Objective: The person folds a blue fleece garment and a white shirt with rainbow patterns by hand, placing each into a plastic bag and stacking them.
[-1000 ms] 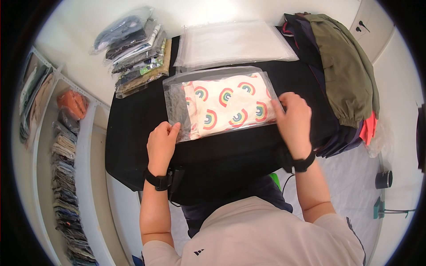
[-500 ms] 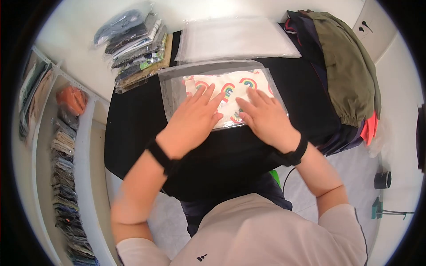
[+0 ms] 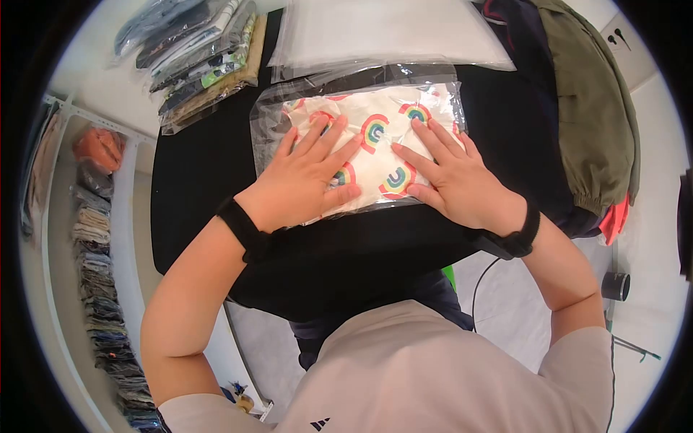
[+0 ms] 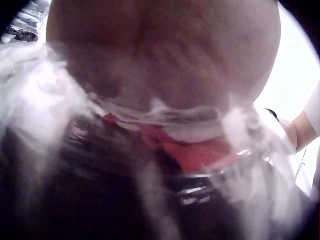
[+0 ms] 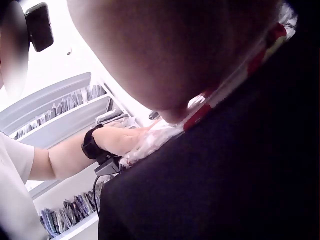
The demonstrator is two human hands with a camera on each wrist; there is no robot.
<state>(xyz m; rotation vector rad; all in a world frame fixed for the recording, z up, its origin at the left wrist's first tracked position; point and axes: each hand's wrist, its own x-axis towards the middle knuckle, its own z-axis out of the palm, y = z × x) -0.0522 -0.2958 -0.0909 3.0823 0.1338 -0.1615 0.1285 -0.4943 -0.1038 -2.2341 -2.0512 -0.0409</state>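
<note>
A folded cream cloth with rainbow prints (image 3: 375, 155) lies inside a clear plastic bag (image 3: 266, 119) on the black-covered table. The left hand (image 3: 303, 173) presses flat on its left part, fingers spread. On the right part rests the right hand (image 3: 462, 173), also spread, with its thumb pointing toward the left thumb. In the left wrist view the palm (image 4: 165, 55) fills the top, over blurred crinkled plastic (image 4: 240, 185). The right wrist view shows the dark underside of the right hand (image 5: 175, 50) on the bag and, beyond it, the left hand (image 5: 120, 141) touching the plastic.
Bagged folded clothes (image 3: 202, 65) are stacked at the back left, beside a pile of clear bags (image 3: 390, 32) at the back. An olive garment (image 3: 592, 108) lies over dark clothes on the right. Shelves (image 3: 133, 216) with packed items stand at the left.
From gripping the bag's lower left corner and right edge, both hands have moved inward onto its top and flattened with fingers spread. The view has shifted closer to the bag.
</note>
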